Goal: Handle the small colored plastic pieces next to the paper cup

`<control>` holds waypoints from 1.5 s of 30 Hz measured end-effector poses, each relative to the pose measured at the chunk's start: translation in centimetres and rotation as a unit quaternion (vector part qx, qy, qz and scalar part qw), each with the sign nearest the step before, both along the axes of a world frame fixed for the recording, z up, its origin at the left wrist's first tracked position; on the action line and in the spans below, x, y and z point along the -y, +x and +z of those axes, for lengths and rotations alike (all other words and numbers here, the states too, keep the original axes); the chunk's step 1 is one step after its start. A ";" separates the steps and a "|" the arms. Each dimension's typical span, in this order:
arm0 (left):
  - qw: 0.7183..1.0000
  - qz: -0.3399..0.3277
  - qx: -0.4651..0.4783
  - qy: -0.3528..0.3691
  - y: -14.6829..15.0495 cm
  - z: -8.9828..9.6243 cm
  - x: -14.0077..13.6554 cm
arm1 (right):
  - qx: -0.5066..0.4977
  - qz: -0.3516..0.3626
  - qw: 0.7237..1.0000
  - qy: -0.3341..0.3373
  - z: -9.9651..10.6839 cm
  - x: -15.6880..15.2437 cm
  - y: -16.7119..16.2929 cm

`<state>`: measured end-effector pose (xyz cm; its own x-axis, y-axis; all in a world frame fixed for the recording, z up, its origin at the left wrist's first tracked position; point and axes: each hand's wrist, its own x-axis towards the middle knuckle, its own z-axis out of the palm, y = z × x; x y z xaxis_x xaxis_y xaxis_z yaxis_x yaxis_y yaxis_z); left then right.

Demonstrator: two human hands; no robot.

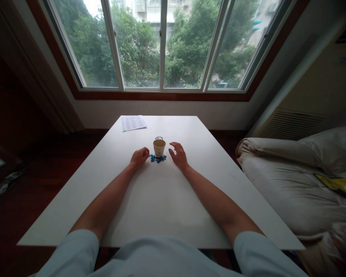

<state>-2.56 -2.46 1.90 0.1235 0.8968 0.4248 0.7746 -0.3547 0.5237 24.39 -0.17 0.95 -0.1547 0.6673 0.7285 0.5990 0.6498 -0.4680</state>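
A paper cup (159,148) stands upright near the middle of the white table. At its near side lies a small heap of blue and dark beads or similar bits (158,158), too small to name surely. To the left of the heap is my left hand (139,157), its fingers curled together close to the blue bits; whatever is between the fingertips cannot be made out. On the other side, my right hand (178,154) is open beside the cup, thumb and fingers apart, not touching it. Behind the cup lies a thin dark loop like a cord (159,137).
The white table (167,207) stretches from my body toward the window (161,50). Printed sheets of paper (133,123) lie at its far left corner. A beige sofa (294,184) stands to the right, with a yellow and black item (334,185) on it.
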 end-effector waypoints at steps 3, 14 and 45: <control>1.000 0.001 0.010 0.004 0.0 0.0 -0.1 | -0.009 0.006 1.000 -0.005 0.0 0.0 -0.1; 0.998 0.007 0.044 0.036 0.2 0.2 -0.2 | -0.008 0.008 1.000 -0.017 -0.3 -0.1 -0.1; 0.987 -0.082 -0.056 0.127 3.5 2.6 2.5 | -0.017 0.050 0.995 -0.089 -0.2 0.2 -0.2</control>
<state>0.92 -4.93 4.51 0.3175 0.7264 0.6096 0.7431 -0.5899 0.3159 24.24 -0.40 0.73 -0.2053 0.7685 0.6061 0.5174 0.6108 -0.5993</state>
